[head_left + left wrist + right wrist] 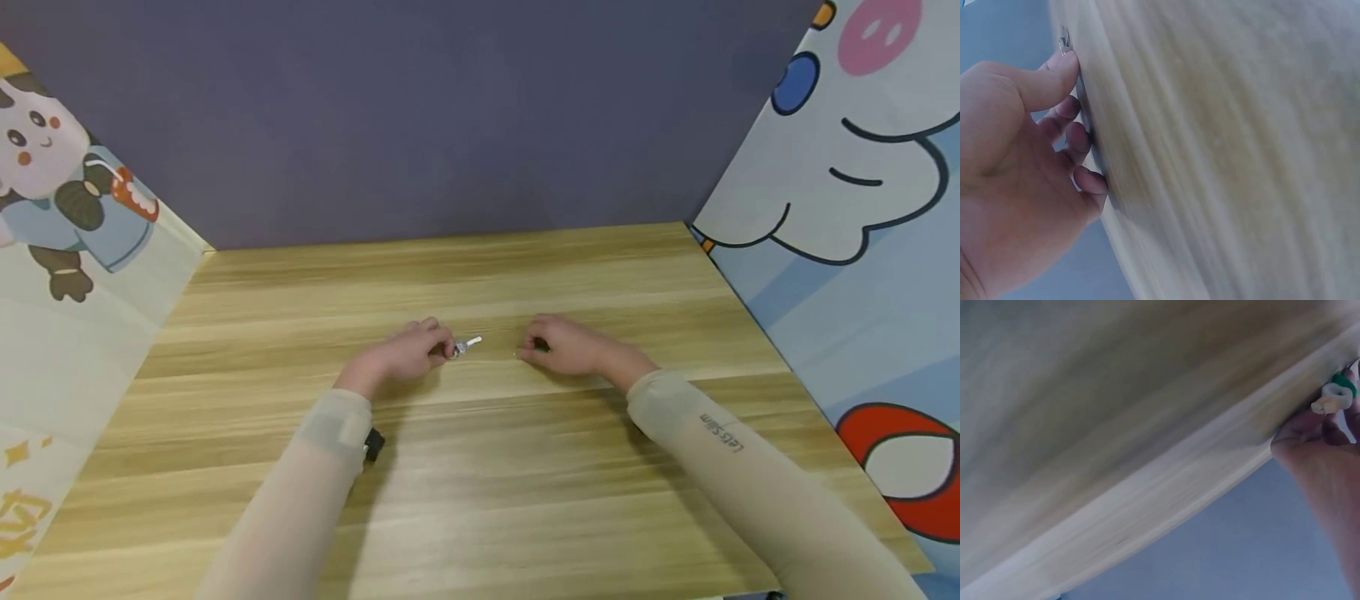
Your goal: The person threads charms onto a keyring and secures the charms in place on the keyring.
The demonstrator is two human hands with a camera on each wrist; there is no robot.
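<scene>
My left hand (408, 350) is over the middle of the table, thumb and forefinger pinching the ring end of a small silver key (471, 342). The key's blade points right, toward the other hand. In the left wrist view, a bit of metal, the key's end (1064, 42), shows past the thumb tip; the other fingers are loosely bent. A short gap to the right, my right hand (570, 346) has its fingers curled round a small green-and-white trinket (1337, 397). Most of the trinket is hidden in the head view, and its exact kind is unclear.
Both hands are low over a wood-grain table (495, 492). A dark grey panel (450, 117) rises along its far edge. Cartoon-printed walls (847, 317) flank both sides. A small black object (373, 444) shows beside the left wrist.
</scene>
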